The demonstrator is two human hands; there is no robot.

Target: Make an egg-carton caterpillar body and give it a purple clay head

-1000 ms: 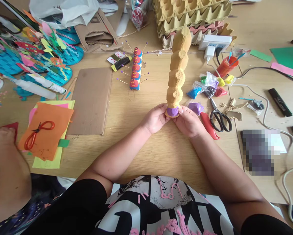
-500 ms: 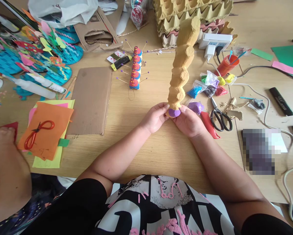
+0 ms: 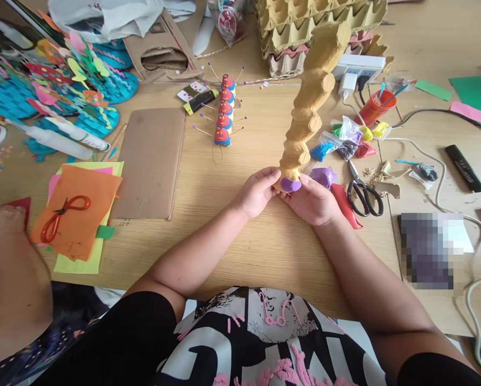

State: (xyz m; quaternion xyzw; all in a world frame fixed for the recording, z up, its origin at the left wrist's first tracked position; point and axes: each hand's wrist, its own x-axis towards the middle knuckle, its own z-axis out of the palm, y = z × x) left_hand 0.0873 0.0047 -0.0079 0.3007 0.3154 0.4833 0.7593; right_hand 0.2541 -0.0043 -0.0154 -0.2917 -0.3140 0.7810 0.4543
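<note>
Between both hands is a long, bumpy egg-carton strip, coated yellow-orange, its far end raised and leaning right. A smooth purple clay patch covers part of its near end. My left hand pinches that end from the left, thumb on top. From the right, my right hand grips the same end, its thumb beside the purple patch. The undersides of the fingers are hidden. Just beyond my right hand lies a bag of purple clay. Farther off stands a painted red-and-blue caterpillar with stick legs.
Black-handled scissors and a red packet lie right of my right hand. Egg trays are stacked behind. Left are a cardboard sheet, orange paper with red scissors, and another person's arm.
The egg-carton strip's far end has swung to the right, so it leans more. Both hands keep their grip on the near end. The whole view has shifted slightly.
</note>
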